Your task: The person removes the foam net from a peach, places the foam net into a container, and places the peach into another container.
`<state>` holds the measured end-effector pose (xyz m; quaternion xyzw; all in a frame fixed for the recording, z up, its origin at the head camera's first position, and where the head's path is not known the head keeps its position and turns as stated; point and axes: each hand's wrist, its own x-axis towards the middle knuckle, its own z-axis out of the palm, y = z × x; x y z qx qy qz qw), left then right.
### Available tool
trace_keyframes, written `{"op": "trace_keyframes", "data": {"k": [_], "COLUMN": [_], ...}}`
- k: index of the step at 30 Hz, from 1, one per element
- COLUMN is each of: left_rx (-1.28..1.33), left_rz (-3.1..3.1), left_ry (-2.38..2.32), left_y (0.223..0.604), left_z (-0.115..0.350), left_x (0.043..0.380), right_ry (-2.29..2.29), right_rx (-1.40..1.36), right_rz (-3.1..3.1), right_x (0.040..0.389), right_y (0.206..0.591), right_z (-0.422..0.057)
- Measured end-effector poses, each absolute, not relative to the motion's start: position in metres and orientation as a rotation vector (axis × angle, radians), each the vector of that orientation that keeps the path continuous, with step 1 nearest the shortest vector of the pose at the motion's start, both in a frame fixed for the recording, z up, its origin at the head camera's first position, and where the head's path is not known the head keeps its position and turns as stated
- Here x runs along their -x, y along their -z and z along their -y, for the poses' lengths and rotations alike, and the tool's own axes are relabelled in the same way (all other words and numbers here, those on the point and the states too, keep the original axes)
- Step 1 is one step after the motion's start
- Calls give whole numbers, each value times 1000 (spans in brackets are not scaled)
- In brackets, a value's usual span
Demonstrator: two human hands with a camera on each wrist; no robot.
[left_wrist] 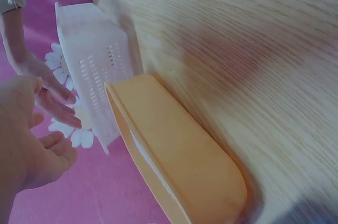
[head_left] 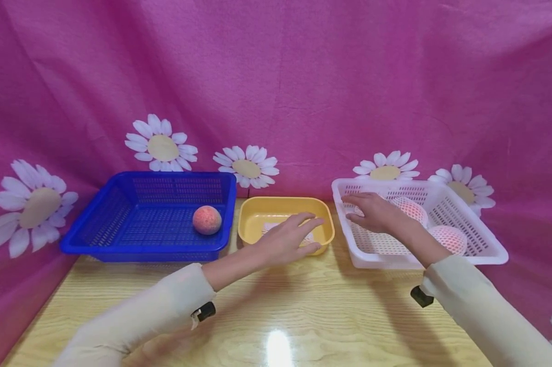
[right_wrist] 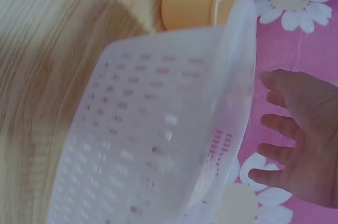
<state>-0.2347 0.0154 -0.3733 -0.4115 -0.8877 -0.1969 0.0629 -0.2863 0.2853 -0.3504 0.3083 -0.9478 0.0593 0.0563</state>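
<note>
My left hand (head_left: 286,240) hovers over the yellow tray (head_left: 253,243), fingers spread and nothing held. A piece of white foam netting (head_left: 268,227) lies in that tray, partly covered by the hand. Above the left part of the white basket (head_left: 368,260) is my right hand (head_left: 376,211), its fingers loosely extended and holding nothing. Inside this basket sit peaches in white foam nets, one net-wrapped peach (head_left: 449,238) at the right and another net-wrapped peach (head_left: 411,209) behind it. A bare peach (head_left: 207,220) rests in the right side of the blue basket (head_left: 143,248).
The blue basket, yellow tray and white basket stand in a row along the back of the wooden table (head_left: 312,311). Behind them hangs a magenta cloth (head_left: 276,92) with daisies. Basket and tray rims rise above the tabletop.
</note>
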Motion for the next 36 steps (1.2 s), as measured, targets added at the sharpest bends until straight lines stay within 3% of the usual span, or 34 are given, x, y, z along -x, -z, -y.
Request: {"op": "trace_keyframes", "data": {"k": [16,36], "left_rx": [1393,1474], "left_rz": [2571,2539], "left_ry": [540,433], "left_y": [386,394], "left_z": [-50,-86], "left_x": [231,232], "right_ry": [-161,-117], "right_rx": [-940,-753], "right_rz": [2970,3183], "right_x": [293,304], "right_y": [349,352], "right_z": [-318,-350]}}
